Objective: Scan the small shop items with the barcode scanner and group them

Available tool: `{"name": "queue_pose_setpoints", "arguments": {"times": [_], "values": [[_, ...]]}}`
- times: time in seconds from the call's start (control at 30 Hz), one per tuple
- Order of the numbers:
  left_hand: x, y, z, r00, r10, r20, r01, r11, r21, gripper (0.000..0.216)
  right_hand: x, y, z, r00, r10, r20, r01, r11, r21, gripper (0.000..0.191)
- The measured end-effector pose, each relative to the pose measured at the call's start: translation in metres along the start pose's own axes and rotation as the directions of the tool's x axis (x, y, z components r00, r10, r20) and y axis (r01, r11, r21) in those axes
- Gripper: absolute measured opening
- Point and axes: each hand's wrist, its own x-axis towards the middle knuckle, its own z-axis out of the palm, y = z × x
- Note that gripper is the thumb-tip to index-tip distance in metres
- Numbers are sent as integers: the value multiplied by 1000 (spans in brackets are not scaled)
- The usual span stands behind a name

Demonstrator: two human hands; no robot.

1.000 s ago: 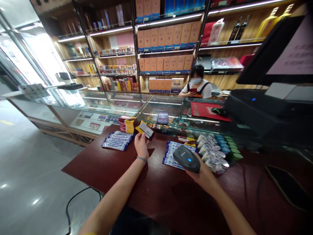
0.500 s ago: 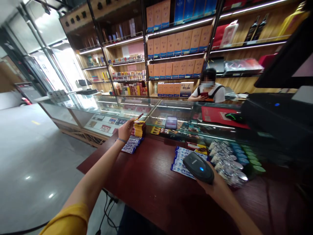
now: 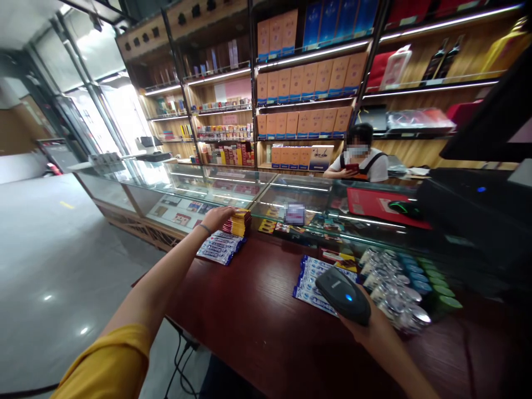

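My left hand [image 3: 219, 218] rests at the top of a stack of yellow-and-red packets [image 3: 239, 224], its fingers stretched out flat over the near top edge. The thumb is hidden, and no separate packet shows in that hand. Under and in front of the stack lie blue-and-white strip packs [image 3: 220, 247]. In my right hand [image 3: 366, 324] is a black barcode scanner [image 3: 344, 296] with a lit blue light. The scanner hangs over another blue-and-white strip pack [image 3: 310, 284] and covers part of it. A yellow-and-brown packet [image 3: 346, 261] lies behind that pack.
Silver-topped cans or jars [image 3: 394, 293] stand close by my right hand, beside blue and green ones [image 3: 443, 291]. A glass display case [image 3: 266, 191] runs along the back. Behind it a person [image 3: 361, 158] holds a phone. A dark monitor [image 3: 486, 100] overhangs the right; cables [image 3: 183, 360] hang below the table.
My left hand has lowered from above the stack onto its top; the thin packet it held up tilted no longer shows apart. The scanner stays in my right hand. The view has tilted slightly.
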Motion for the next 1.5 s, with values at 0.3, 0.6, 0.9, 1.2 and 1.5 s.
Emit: {"name": "queue_pose_setpoints", "arguments": {"times": [0.3, 0.6, 0.9, 1.2, 1.5], "values": [[14, -10, 1, 994, 45, 103, -41, 998, -41, 55, 1, 0, -4, 999, -30, 33, 32, 996, -79, 43], [13, -2, -2, 996, 29, 82, -22, 996, -81, 34, -3, 5, 1, 1000, 11, -29, -13, 998, -68, 57], [13, 18, 2, 994, -11, -107, 2, 997, -83, 41, 5, -28, -21, 999, 40, -32, -40, 999, 17, 43], [33, 171, 16, 943, 7, -332, -156, 892, -424, 31, 9, -44, -64, 964, 193, -184, -180, 980, 87, 31], [83, 310, 70, 954, 248, -170, -298, 698, -652, 31, 9, -34, -83, 943, 236, -235, -199, 965, 170, 45]]}}
